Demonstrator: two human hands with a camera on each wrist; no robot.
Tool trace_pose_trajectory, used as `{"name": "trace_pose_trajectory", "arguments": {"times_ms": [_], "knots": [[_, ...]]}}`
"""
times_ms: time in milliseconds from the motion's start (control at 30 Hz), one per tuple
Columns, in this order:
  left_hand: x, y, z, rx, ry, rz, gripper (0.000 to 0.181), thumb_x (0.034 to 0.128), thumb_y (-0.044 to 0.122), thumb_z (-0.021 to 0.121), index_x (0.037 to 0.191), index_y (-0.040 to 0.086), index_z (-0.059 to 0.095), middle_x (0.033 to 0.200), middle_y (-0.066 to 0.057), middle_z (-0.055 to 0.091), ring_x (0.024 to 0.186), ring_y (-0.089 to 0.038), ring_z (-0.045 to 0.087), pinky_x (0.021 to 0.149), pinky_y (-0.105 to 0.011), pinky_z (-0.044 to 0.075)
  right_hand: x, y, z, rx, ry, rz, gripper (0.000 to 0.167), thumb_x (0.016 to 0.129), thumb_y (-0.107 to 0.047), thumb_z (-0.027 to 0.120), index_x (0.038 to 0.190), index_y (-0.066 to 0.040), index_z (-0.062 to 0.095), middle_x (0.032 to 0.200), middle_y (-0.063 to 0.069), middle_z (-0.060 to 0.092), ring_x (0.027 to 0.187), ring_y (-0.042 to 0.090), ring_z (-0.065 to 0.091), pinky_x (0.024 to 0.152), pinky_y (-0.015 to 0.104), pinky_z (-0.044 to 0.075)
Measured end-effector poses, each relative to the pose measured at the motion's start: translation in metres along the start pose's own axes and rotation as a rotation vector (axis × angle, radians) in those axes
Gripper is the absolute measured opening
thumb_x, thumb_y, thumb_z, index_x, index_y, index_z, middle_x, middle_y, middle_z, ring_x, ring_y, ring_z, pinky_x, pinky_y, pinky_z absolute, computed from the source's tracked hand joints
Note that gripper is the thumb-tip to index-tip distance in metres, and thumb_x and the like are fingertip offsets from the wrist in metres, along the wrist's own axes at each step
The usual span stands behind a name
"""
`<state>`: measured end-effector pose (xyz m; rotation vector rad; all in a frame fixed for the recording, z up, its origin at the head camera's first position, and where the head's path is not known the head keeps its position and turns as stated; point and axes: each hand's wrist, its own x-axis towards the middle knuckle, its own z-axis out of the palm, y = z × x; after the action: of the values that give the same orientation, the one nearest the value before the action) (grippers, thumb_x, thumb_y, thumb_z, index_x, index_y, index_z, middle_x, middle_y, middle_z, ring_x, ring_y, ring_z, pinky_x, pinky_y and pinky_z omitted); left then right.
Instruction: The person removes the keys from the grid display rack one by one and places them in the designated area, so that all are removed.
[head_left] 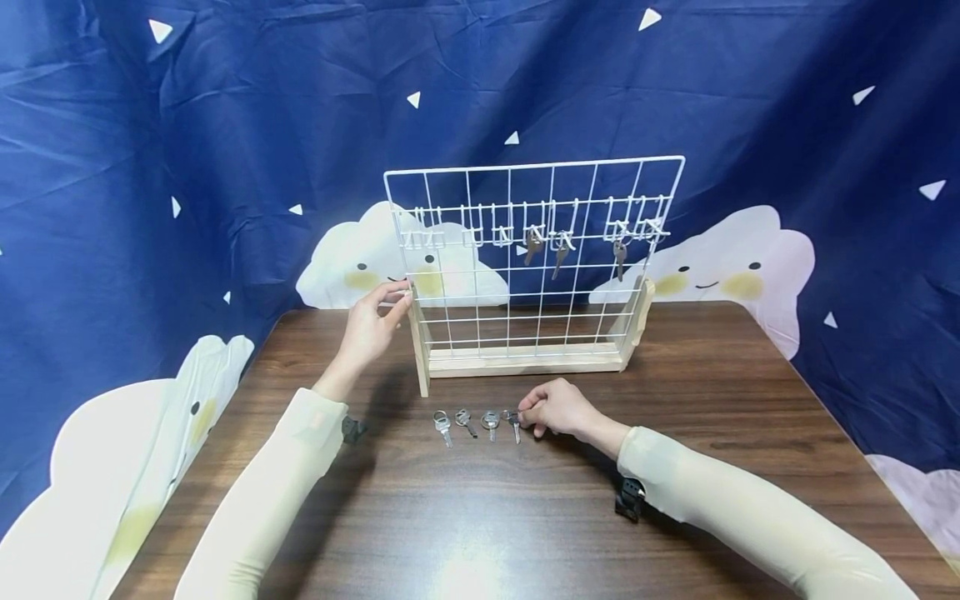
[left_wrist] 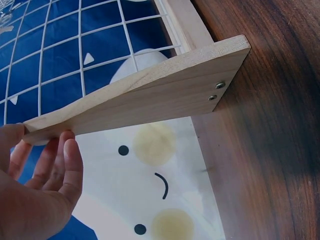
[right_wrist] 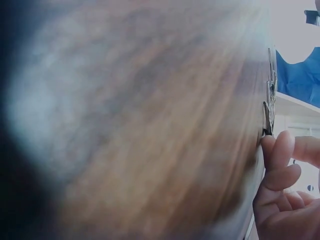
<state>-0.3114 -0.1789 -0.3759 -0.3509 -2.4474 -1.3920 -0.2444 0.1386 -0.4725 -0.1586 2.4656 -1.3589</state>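
A white wire grid rack (head_left: 523, 293) on a wooden stand rises from the table. My left hand (head_left: 372, 323) holds the upper end of its left wooden side panel (left_wrist: 145, 92), thumb on one side and fingers on the other. Low over the tabletop, my right hand (head_left: 558, 408) pinches the rightmost key (head_left: 515, 425) of a row at its head; the fingertips partly cover it. Left of it lie three more keys with rings: one key (head_left: 491, 423), another key (head_left: 466, 422) and the leftmost key (head_left: 443, 427). In the right wrist view the keys (right_wrist: 269, 112) appear edge-on.
Hooks line the grid's upper part. A brownish key (head_left: 533, 247), a second key (head_left: 559, 258) and a third key (head_left: 619, 260) hang from some of them. The brown wooden table (head_left: 420, 525) reaches back to a blue curtain (head_left: 247, 100) printed with clouds.
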Motion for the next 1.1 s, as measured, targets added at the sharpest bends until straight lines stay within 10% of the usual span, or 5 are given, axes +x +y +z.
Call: {"name": "trace_pose_trajectory", "arguments": {"times_ms": [1100], "knots": [[0.0, -0.001, 0.0, -0.01, -0.002, 0.016, 0.034, 0.099, 0.029, 0.063, 0.129, 0.012, 0.065, 0.113, -0.021, 0.072, 0.096, -0.041, 0.073, 0.075, -0.042, 0.065, -0.005, -0.017, -0.031, 0.055, 0.027, -0.069, 0.028, 0.085, -0.013, 0.074, 0.109, 0.002, 0.069, 0.089, 0.02, 0.075, 0.06, 0.016, 0.068, 0.039, 0.022, 0.037]]}}
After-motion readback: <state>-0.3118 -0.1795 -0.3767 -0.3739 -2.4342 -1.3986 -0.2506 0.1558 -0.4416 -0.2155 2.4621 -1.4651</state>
